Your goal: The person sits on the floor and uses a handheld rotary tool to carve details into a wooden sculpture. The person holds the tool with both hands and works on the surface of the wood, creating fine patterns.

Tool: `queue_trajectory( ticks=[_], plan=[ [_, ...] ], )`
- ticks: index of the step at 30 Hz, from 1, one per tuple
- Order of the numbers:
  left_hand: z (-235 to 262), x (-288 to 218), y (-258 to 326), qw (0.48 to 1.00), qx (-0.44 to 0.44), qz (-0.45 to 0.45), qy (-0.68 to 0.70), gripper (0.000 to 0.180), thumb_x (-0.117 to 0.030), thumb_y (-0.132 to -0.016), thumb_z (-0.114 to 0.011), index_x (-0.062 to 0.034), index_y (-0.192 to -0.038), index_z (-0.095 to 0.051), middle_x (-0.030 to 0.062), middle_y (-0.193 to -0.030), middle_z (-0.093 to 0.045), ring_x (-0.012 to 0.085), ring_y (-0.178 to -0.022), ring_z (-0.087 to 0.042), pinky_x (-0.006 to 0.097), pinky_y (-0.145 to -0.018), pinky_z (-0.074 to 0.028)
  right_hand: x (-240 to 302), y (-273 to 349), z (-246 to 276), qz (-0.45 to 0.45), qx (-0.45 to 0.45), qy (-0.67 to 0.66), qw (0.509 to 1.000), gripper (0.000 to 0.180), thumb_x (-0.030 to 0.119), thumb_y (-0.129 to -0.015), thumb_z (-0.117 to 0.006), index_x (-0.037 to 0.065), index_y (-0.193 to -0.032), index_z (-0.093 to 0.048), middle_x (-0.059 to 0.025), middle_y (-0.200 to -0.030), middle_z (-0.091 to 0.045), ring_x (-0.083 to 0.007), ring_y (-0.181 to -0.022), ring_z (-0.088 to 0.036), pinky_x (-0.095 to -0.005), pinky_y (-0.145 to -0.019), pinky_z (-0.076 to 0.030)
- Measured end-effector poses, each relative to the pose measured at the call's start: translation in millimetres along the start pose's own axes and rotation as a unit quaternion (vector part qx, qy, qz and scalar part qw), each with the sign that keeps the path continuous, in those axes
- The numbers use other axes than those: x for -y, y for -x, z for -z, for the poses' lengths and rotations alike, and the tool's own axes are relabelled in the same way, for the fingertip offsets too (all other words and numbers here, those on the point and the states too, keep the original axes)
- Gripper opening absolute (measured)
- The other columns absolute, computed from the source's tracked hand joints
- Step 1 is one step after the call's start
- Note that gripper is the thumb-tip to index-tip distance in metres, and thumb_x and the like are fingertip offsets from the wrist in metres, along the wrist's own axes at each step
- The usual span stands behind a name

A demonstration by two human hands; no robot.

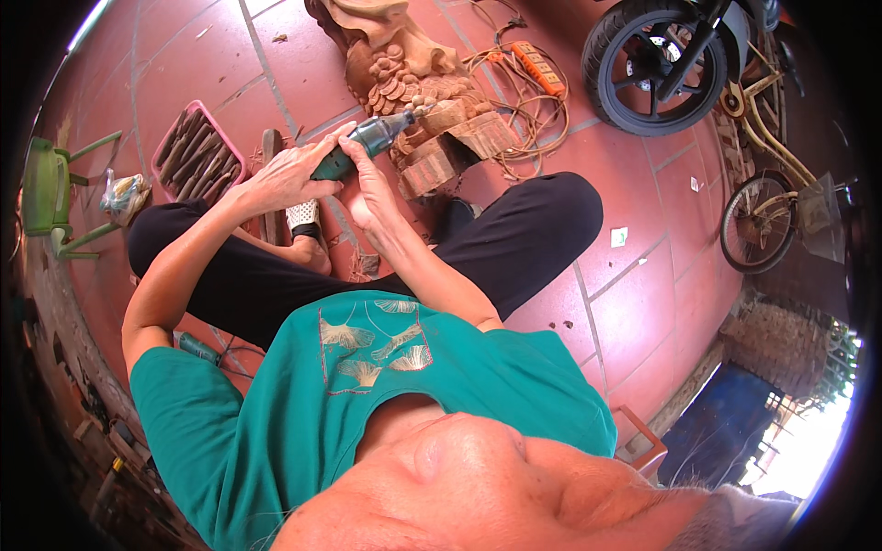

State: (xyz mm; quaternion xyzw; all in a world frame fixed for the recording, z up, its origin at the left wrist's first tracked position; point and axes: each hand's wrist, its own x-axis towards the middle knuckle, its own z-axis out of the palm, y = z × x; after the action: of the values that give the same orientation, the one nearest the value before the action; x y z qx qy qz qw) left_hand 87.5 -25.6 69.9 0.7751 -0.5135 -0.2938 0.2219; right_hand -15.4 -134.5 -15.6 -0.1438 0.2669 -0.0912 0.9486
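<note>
A green die grinder point(375, 138) is held in both my hands above my crossed legs. My left hand point(296, 174) closes on its rear part, the fingers stretched along the top. From the other side my right hand point(369, 191) grips the body, its thumb side against the casing. The grinder's narrow tip points at a carved wooden sculpture point(397, 81), which has rounded coin-like shapes and a blocky base. Whether the tip touches the wood I cannot tell. Parts of the grinder are hidden under my fingers.
A pink basket point(241, 151) of dark tools or sticks stands at the left, near a plastic bag point(124, 195) and a green stool point(46, 188). Beyond the sculpture lies an orange power strip point(537, 69) with tangled cords. A motorcycle wheel point(654, 69) and a bicycle point(758, 220) stand at the right.
</note>
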Motion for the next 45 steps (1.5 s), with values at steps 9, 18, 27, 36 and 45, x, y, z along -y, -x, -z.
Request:
queue_trajectory(
  ticks=[9, 18, 27, 36, 45],
  plan=[
    [0.6, 5.9, 2.9, 0.999, 0.01, -0.028, -0.021, 0.085, -0.027, -0.084, -0.069, -0.0078, -0.155, -0.026, 0.026, -0.128, -0.059, 0.0397, -0.114, -0.058, 0.047, -0.092, -0.045, 3.1, 13.7, -10.6, -0.006, 0.005, -0.013, 1.0, 0.036, 0.021, -0.086, -0.077, 0.005, -0.116, -0.064, -0.0048, -0.112, -0.066, -0.0156, -0.106, -0.06, -0.0348, -0.096, -0.049],
    [-2.0, 5.0, 1.8, 0.999, -0.032, -0.035, -0.017, 0.078, -0.025, -0.081, -0.07, 0.002, -0.146, -0.035, 0.0313, -0.106, -0.063, 0.0462, -0.094, -0.064, 0.049, -0.08, -0.051, 3.1, 3.9, -5.3, -0.014, 0.008, -0.003, 1.0, 0.037, 0.023, -0.086, -0.078, 0.007, -0.117, -0.064, -0.0041, -0.112, -0.064, -0.0156, -0.107, -0.059, -0.0355, -0.097, -0.049],
    [-1.0, 8.5, -0.8, 1.0, -0.001, -0.025, -0.016, 0.085, -0.023, -0.082, -0.068, -0.0067, -0.155, -0.027, 0.0294, -0.11, -0.063, 0.0436, -0.101, -0.063, 0.049, -0.085, -0.049, 5.7, 11.5, -11.0, 0.0, -0.008, 0.008, 1.0, 0.038, 0.024, -0.087, -0.078, 0.006, -0.117, -0.064, -0.004, -0.113, -0.065, -0.0152, -0.107, -0.059, -0.035, -0.098, -0.048],
    [1.3, 2.6, 1.6, 0.998, -0.017, -0.049, -0.024, 0.087, -0.022, -0.082, -0.068, -0.0086, -0.156, -0.025, 0.0283, -0.113, -0.063, 0.0428, -0.103, -0.062, 0.049, -0.087, -0.049, 4.5, 12.0, -10.0, -0.005, 0.01, -0.008, 1.0, 0.038, 0.024, -0.087, -0.077, 0.006, -0.118, -0.064, -0.0038, -0.113, -0.064, -0.0145, -0.109, -0.058, -0.0347, -0.099, -0.047],
    [1.6, 1.8, 2.5, 1.0, -0.016, -0.02, -0.011, 0.083, -0.025, -0.082, -0.069, -0.0045, -0.153, -0.03, 0.0294, -0.108, -0.064, 0.0448, -0.098, -0.063, 0.048, -0.083, -0.05, 2.6, 6.1, -8.2, -0.005, 0.0, 0.002, 1.0, 0.038, 0.023, -0.087, -0.077, 0.005, -0.118, -0.064, -0.0045, -0.112, -0.065, -0.0156, -0.107, -0.06, -0.0352, -0.097, -0.049]
  ],
)
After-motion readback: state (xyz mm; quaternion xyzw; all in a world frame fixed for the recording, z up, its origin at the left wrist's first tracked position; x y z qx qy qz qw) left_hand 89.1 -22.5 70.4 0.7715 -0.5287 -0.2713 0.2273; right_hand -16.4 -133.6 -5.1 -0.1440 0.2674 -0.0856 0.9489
